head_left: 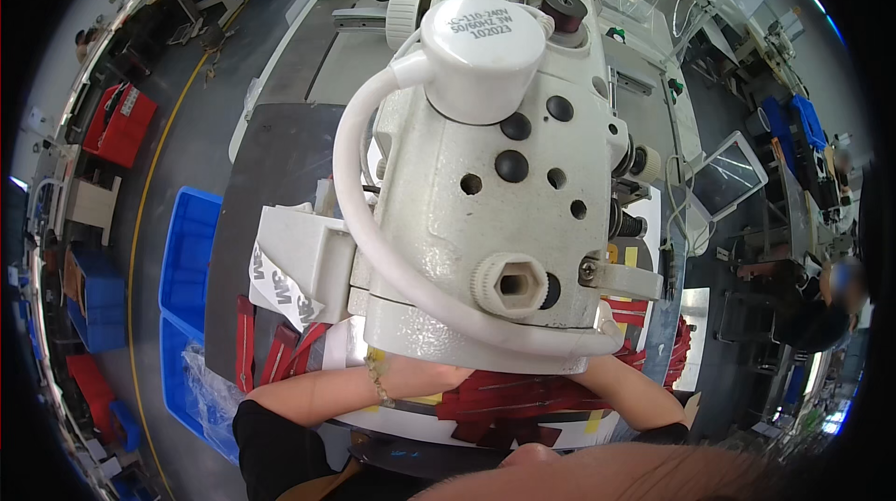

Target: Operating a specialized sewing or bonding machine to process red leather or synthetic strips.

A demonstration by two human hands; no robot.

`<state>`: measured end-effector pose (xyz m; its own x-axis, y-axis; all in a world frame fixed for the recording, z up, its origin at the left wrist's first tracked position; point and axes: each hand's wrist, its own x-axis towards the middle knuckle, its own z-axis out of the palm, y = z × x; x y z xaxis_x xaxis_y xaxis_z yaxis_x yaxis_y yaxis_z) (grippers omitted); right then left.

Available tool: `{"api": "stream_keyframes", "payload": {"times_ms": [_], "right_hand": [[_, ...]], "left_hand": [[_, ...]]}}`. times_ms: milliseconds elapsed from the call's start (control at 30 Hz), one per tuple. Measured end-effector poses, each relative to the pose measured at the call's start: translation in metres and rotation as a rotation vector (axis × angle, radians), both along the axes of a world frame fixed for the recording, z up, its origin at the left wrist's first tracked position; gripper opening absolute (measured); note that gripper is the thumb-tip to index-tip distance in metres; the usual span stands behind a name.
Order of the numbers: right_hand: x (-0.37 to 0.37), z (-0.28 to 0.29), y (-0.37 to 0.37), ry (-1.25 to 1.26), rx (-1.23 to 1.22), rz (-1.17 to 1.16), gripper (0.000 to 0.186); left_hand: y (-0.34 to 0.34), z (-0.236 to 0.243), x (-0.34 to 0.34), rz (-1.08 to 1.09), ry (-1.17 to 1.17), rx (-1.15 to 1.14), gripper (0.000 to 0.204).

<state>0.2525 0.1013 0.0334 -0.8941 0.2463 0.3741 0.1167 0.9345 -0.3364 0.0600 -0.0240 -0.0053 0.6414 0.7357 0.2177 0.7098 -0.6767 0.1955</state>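
Observation:
A large white sewing machine [439,212] fills the middle of the head view and covers the place where my hands work. Below its front end, my left hand [425,377] reaches in from the left, a bracelet at the wrist. Its fingers disappear behind the machine head, beside a pile of red zipper strips [523,396]. From the right, my right forearm [635,394] runs up along the same pile, and the hand at its end is hidden by the machine. What either hand holds does not show. More red zipper strips [245,342] lie at the left side of the table.
A thick white cable [350,165] loops over the machine's left side. Blue bins [191,254] stand left of the dark table panel [271,156], one holding clear plastic. A tablet-like screen [731,174] stands at the right. Another person [821,314] sits farther right.

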Motion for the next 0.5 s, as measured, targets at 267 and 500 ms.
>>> {"api": "stream_keyframes", "payload": {"times_ms": [267, 500], "right_hand": [[0.0, 0.007, -0.001, -0.009, 0.125, -0.021, 0.025], [0.005, -0.001, -0.003, 0.014, 0.117, -0.016, 0.025]], "left_hand": [[0.013, 0.016, -0.029, 0.24, -0.342, -0.113, 0.032], [0.015, 0.012, -0.048, 0.339, -0.331, -0.177, 0.033]]}}
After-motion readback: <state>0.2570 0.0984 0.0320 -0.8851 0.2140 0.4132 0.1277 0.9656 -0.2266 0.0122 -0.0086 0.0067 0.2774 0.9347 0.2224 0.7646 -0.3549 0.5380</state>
